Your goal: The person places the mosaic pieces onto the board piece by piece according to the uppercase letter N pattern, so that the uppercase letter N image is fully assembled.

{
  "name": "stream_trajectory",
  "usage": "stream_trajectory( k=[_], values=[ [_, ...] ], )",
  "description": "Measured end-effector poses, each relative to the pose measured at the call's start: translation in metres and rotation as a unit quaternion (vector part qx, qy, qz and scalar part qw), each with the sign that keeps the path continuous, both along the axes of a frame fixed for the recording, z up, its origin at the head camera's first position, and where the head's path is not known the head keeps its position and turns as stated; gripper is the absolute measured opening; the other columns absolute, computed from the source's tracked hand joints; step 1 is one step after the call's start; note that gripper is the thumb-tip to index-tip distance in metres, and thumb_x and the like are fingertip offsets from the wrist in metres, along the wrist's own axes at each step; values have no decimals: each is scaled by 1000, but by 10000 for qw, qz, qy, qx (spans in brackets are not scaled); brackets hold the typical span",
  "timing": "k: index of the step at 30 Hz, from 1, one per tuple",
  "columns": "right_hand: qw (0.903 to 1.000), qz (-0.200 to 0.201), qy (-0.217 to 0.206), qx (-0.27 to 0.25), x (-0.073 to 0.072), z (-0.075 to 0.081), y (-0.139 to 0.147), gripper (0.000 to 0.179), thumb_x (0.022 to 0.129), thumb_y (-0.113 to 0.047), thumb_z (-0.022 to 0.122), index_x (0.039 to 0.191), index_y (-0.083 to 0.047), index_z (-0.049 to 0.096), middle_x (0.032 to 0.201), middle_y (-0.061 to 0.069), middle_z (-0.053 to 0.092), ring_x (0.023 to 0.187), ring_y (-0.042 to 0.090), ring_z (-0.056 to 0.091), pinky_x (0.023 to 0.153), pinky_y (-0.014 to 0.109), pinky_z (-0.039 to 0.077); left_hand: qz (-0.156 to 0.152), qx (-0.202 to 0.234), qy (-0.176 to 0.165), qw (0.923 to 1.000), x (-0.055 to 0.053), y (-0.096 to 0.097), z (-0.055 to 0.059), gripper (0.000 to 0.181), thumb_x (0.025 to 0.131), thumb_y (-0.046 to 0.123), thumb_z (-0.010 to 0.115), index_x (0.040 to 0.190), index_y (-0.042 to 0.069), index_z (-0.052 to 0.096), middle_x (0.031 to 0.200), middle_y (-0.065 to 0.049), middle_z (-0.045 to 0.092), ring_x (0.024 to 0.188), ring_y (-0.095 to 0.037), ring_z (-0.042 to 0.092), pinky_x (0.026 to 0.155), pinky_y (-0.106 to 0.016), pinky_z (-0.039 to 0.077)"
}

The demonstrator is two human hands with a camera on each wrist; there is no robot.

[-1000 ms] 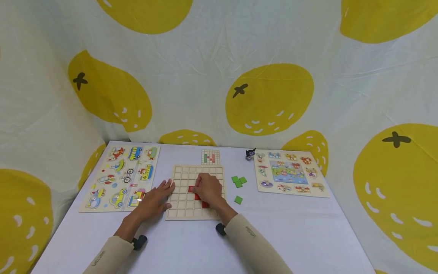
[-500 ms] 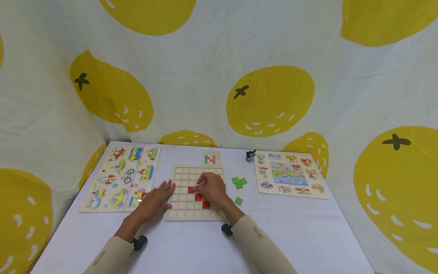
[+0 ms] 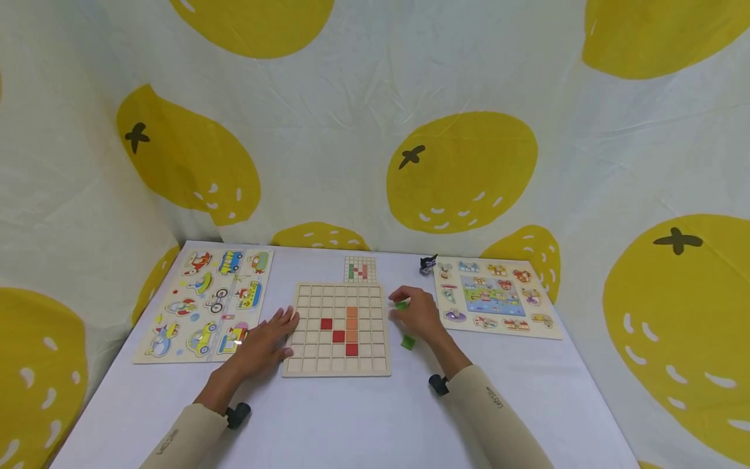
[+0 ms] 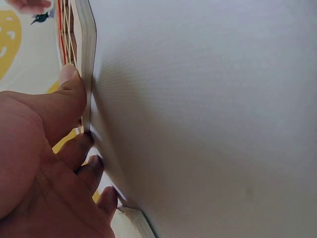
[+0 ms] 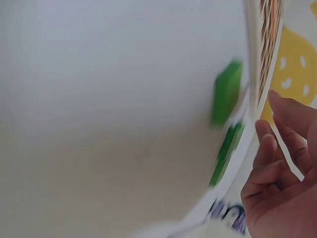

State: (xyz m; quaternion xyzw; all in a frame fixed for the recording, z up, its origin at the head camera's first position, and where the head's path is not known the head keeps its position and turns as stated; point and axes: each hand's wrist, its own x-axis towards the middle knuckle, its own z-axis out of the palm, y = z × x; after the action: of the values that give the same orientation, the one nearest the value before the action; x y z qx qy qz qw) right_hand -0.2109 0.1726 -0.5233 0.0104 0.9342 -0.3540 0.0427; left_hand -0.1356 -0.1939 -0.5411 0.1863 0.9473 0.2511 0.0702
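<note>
My left hand [image 3: 265, 340] lies at the left edge of a wooden grid board [image 3: 313, 370], fingers spread. In the left wrist view its thumb [image 4: 72, 94] rests against the board's side. Three red tiles [image 3: 338, 336] sit in a diagonal on the grid, beside a column of orange tiles [image 3: 351, 323]. To the right of the board, my right hand [image 3: 417, 316] hovers over green tiles [image 3: 402, 305], partly hiding them. Its thumb and forefinger are apart, with nothing between them in the right wrist view. Another green tile [image 3: 407, 342] lies nearer me.
A small pattern card [image 3: 360, 269] lies behind the board. To the left is a vehicle puzzle board [image 3: 202, 306]; to the right, another picture puzzle [image 3: 498, 296] with a small black figure [image 3: 428, 264] by its corner. A patterned curtain [image 3: 328, 150] hangs behind the table.
My right hand has moved off the grid, rightward to the green tiles, uncovering the orange column. The left hand has stayed at the board's edge.
</note>
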Motion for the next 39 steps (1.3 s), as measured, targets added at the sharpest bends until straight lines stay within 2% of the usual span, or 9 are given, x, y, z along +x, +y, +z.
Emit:
stream_trajectory(
  k=[6, 12, 15, 21, 26, 30, 34, 39],
  values=[
    [9996, -20, 53, 292, -5, -7, 25, 35, 82, -13, 91, 114, -17, 79, 113, 2, 79, 106, 23, 67, 96, 45, 52, 16, -12, -48, 10000, -1, -1, -1, 81, 96, 19, 78, 165, 8, 37, 174, -16, 29, 163, -43, 23, 129, -68, 24],
    [9997, 1, 47, 253, -8, -9, 27, 31, 82, -10, 90, 111, -13, 79, 110, 7, 75, 106, 26, 67, 98, 46, 52, 16, -14, -19, 10000, -1, -2, -2, 81, 96, 20, 78, 165, 9, 37, 175, -16, 28, 164, -42, 22, 129, -68, 24],
    [9995, -80, -119, 283, -10, -10, 24, 29, 83, -10, 89, 110, -14, 80, 109, 7, 73, 102, 24, 66, 94, 43, 52, 21, -12, -22, 10000, -1, -3, -2, 81, 96, 20, 78, 165, 9, 37, 175, -15, 28, 164, -42, 22, 129, -68, 23],
    [9985, -198, -364, 365, -13, -5, 14, 22, 82, -11, 89, 101, -15, 80, 95, 3, 73, 89, 20, 63, 79, 35, 48, 41, -19, -43, 10000, -2, -3, -4, 82, 96, 20, 78, 165, 10, 36, 175, -15, 27, 164, -42, 21, 129, -68, 23],
    [9994, -252, -63, 222, -11, -3, 11, 20, 79, -10, 89, 90, -17, 75, 85, 1, 67, 79, 19, 59, 67, 33, 41, 39, -43, -44, 10000, -2, -3, -4, 82, 96, 20, 78, 166, 10, 36, 175, -15, 27, 164, -42, 21, 129, -68, 23],
    [9992, -282, 290, 6, -8, -3, 5, 18, 82, -11, 88, 91, -17, 75, 81, 0, 66, 72, 19, 58, 61, 32, 39, 64, -57, -54, 9999, -2, -2, -4, 82, 96, 20, 78, 166, 10, 36, 175, -15, 27, 164, -41, 21, 129, -68, 23],
    [9988, -224, 415, -155, -4, -3, -7, 16, 86, -14, 88, 96, -18, 76, 83, 0, 68, 73, 20, 57, 62, 32, 39, 100, -72, -62, 9999, -2, -1, -3, 82, 95, 20, 79, 165, 11, 37, 175, -15, 28, 164, -41, 21, 129, -68, 24],
    [9989, -106, 208, -399, 1, -3, -30, 15, 88, -18, 88, 95, -19, 74, 83, -1, 68, 82, 19, 59, 71, 33, 40, 90, -97, -45, 9999, -2, 0, -4, 82, 95, 20, 79, 165, 11, 37, 175, -14, 28, 164, -41, 21, 129, -68, 24]
  ],
)
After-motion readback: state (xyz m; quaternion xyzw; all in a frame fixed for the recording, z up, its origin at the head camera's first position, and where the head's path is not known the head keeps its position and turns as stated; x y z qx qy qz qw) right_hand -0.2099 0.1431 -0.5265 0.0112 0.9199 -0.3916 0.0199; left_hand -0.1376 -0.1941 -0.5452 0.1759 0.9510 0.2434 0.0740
